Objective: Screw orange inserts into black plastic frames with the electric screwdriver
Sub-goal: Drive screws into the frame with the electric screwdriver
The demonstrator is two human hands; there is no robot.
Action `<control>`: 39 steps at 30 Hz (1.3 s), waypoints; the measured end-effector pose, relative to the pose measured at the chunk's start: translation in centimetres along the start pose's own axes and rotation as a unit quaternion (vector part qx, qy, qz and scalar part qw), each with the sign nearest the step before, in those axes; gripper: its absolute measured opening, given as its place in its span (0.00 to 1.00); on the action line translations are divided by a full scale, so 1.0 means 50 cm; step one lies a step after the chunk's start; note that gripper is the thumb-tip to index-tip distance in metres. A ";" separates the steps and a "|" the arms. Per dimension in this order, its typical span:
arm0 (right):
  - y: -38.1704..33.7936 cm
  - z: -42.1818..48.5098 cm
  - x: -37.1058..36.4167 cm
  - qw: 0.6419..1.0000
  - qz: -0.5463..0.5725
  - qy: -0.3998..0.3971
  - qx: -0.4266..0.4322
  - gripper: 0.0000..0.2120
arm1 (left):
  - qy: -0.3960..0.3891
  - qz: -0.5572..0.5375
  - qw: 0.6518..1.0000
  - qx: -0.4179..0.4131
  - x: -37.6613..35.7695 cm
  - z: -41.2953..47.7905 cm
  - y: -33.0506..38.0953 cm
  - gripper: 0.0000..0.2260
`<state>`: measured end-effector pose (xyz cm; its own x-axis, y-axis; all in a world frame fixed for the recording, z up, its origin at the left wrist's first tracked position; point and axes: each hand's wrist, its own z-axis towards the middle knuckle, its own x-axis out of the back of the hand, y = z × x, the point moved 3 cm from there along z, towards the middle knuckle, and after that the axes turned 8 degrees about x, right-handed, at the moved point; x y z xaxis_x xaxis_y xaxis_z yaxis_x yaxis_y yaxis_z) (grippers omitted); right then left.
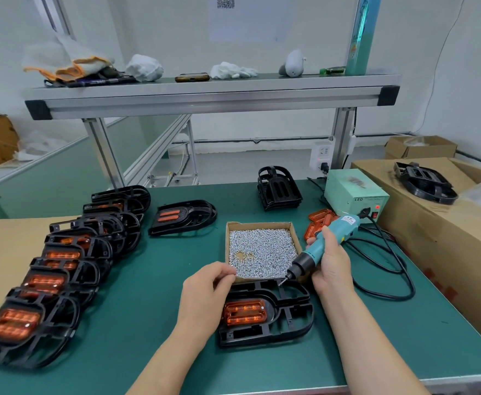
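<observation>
I see right hand (331, 263) wrapped round teal screwdriver (327, 240), bit tip at far edge of black frame (290, 317). Frame lies flat on green table (148, 280), orange insert (245, 311) seated inside. Left hand (208, 283) curled, fingertips pinched together at near rim of screw box (259, 223); whether they hold screw, cannot tell.

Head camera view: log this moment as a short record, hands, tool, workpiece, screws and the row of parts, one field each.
Left hand: fingers curled at the frame's far edge; contents unclear
Right hand: grips teal electric screwdriver, bit pointing down at the frame
Workpiece: black plastic frame with orange insert seated
Screws: small silver screws in shallow cardboard tray
Left row: overlapping black frames with orange inserts on green table
</observation>
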<state>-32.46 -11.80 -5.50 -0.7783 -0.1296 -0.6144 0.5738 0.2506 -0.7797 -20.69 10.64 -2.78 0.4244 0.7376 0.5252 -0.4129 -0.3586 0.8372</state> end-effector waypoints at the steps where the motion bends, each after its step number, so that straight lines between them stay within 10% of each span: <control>1: -0.004 -0.005 -0.003 1.000 0.002 -0.001 0.005 0.08 | 0.004 0.003 1.000 0.002 0.002 -0.005 -0.006 0.09; 39: -0.018 -0.142 -0.099 0.997 0.016 0.036 0.062 0.09 | 0.003 -0.096 0.994 0.045 -0.016 -0.089 0.023 0.10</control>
<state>-30.93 -4.59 -0.92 -0.7724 -0.0521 -0.6330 0.6228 0.1334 -0.7709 -25.09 12.17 -2.93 0.4843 0.8004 0.3532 -0.2508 -0.2598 0.9325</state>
